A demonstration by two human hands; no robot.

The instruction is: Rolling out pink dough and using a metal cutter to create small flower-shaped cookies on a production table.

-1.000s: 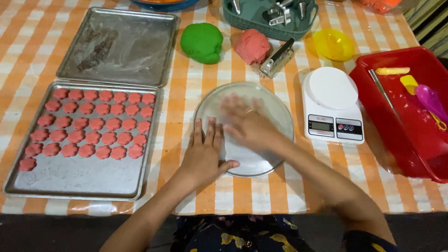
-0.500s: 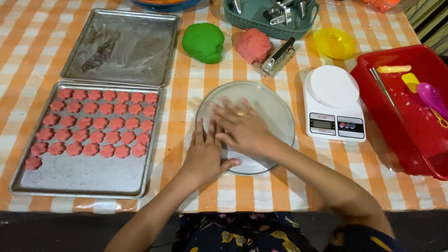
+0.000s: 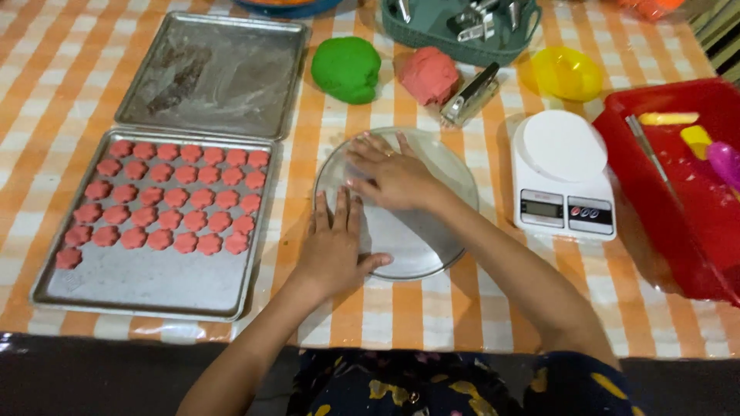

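we are pressing both hands flat on a clear round plate (image 3: pixel 420 246) that is lying on the checked desk (image 3: pixel 462 316) just in front of us; our left hand (image 3: pixel 335 243) is resting palm down on the plate's near left rim, its fingers (image 3: pixel 339 208) lying straight and close together with the thumb stretched out to the side over the glass; our right hand (image 3: pixel 389 173) is lying flat across the far left part of the plate, its fingers (image 3: pixel 366 150) slightly spread and pointing left; neither hand is pinching or gripping anything, and we cannot tell whether any dough is lying under the palms.

judging by what is lying around us, the work is looking well under way but not finished; the near baking tray (image 3: pixel 146 285) on our left is carrying rows of small pink flower-shaped pieces (image 3: pixel 169 200) over its upper part, while its lower part is still showing bare metal; the second tray (image 3: pixel 216 73) behind it is holding no pieces, only a dusting of flour; a green dough ball (image 3: pixel 347 69) and a pink dough ball (image 3: pixel 428 75) are sitting uncut beyond the plate, with a metal cutter (image 3: pixel 470 96) lying just beside the pink one, so we are judging that plenty of dough is waiting to be shaped.

a white kitchen scale (image 3: pixel 561 173) is standing just right of the plate; a red tub (image 3: pixel 678 208) with utensils is sitting further right; a yellow bowl (image 3: pixel 566 73) and a green basket (image 3: pixel 462 42) of metal tools are standing along the far edge.
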